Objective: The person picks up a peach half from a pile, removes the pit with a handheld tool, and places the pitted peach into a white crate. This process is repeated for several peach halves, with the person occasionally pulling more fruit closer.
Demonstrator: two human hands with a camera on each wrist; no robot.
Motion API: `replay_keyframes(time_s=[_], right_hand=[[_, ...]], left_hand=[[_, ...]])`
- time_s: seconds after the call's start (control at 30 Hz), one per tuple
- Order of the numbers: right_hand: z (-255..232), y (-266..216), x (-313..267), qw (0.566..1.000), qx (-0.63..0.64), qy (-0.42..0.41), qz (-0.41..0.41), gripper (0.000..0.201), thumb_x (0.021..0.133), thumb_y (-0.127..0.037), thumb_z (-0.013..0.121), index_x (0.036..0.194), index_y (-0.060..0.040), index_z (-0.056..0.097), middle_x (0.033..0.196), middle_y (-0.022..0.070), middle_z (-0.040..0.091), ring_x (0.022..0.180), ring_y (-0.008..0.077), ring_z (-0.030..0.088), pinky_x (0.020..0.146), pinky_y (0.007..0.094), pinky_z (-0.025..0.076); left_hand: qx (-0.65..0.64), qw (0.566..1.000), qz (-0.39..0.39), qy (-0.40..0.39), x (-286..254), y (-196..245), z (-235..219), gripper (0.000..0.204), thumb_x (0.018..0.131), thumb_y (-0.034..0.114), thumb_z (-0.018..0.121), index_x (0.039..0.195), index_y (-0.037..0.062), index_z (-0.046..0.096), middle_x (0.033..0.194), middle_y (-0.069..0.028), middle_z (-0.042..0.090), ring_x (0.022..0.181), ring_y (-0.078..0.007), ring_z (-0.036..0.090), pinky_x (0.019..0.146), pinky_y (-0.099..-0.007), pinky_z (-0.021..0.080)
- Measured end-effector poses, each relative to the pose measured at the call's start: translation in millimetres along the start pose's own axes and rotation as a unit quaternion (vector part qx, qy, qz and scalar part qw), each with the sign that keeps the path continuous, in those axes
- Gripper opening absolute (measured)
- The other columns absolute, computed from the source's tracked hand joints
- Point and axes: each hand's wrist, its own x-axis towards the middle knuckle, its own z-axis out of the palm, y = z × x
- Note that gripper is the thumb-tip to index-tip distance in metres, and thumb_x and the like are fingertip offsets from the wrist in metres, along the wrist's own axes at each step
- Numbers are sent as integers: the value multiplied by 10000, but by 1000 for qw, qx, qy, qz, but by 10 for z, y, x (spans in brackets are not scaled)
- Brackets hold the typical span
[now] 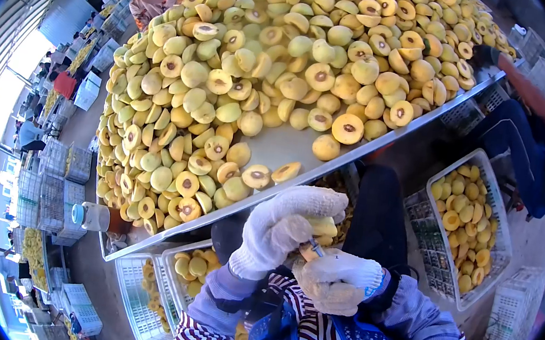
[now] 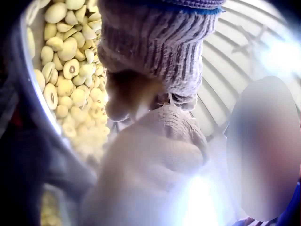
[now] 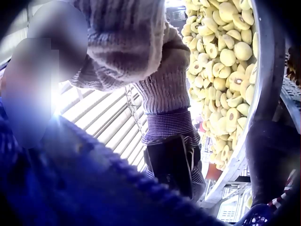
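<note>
In the head view my left hand [image 1: 279, 228], in a white knit glove, holds a yellow peach half [image 1: 324, 227] between thumb and fingers. My right hand [image 1: 337, 281], gloved too, grips a small tool [image 1: 313, 247] whose metal end lies close below the fruit. Most of the tool is hidden by the gloves. The left wrist view has my left glove [image 2: 150, 160] blurred in front, with the right glove [image 2: 155, 52] reaching in from above. From the right wrist, the right glove [image 3: 117, 42] covers part of the left one [image 3: 164, 80]. Halved peaches [image 1: 227, 98] heap up beyond both hands.
The metal table [image 1: 276, 140] has a raised rim just past my hands. Crates of fruit stand below, one at right [image 1: 502, 246] and another at lower left [image 1: 130, 295]. A jug [image 1: 94, 217] sits by the left corner. Other people work across and to the right.
</note>
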Motion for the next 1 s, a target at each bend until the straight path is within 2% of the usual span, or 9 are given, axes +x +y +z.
replay_keyframes(time_s=[0.17,0.27,0.53,0.57,0.6,0.67,0.73,0.97,1.0], right_hand=[[14,113,55,933,-227,274,-50,304,987,-325,600,933,-27,584,686,-10,556,589,101,570,525,252,464],[120,-33,-34,982,-163,94,1,286,959,-318,638,889,-47,578,732,-7,561,622,83,558,552,224,448],[112,-159,-128,932,-276,233,23,301,960,-337,618,848,-64,560,548,-20,467,391,68,417,369,223,326],[78,-173,-114,927,-277,250,35,296,963,-342,610,857,-70,559,557,-20,476,401,64,425,373,221,328],[102,-172,-69,914,-304,265,45,281,959,-337,614,891,-67,577,601,-21,505,439,56,448,392,210,334],[206,-194,98,882,-362,295,64,266,952,-328,622,957,-61,613,689,-23,563,514,41,493,429,189,347],[190,-181,205,867,-394,299,56,294,951,-325,613,1069,-57,587,687,-15,570,535,38,526,443,176,390],[153,-213,198,829,-422,366,12,351,970,-367,603,1140,-68,531,692,-12,566,547,35,529,477,172,427],[142,-231,183,828,-417,375,4,353,968,-371,609,1140,-72,532,692,-13,565,546,33,528,473,172,424]], left_hand=[[-217,972,-46,73,11,-106,186,661,978,550,517,1255,-48,563,1175,-199,653,988,-296,676,832,-399,566],[-355,911,-110,180,44,-237,211,666,964,553,541,1278,-35,529,1132,-208,658,929,-328,697,728,-396,601],[166,834,-17,525,-1076,-509,-833,466,998,381,566,1246,-12,595,1119,-146,660,955,-238,667,766,-353,598],[421,760,-96,486,-1438,-737,-1245,361,954,270,649,1218,24,636,1141,-166,658,992,-295,656,864,-396,550],[781,522,-82,334,-1510,-623,-1183,351,868,178,720,1195,67,660,1185,-172,643,1067,-345,627,933,-442,502],[734,561,-49,379,-1283,-598,-1060,379,806,155,751,1166,76,664,1212,-167,628,1166,-369,565,992,-445,457],[511,745,-64,424,-932,-709,-1014,410,779,151,764,1165,73,649,1254,-158,608,1248,-345,513,999,-433,447],[833,497,-84,231,320,-1307,-1376,494,761,365,779,1124,63,633,1238,-136,621,1230,-334,508,996,-429,435],[797,553,-100,222,364,-1359,-1403,494,752,368,785,1113,68,631,1208,-128,632,1210,-331,523,991,-429,439]])
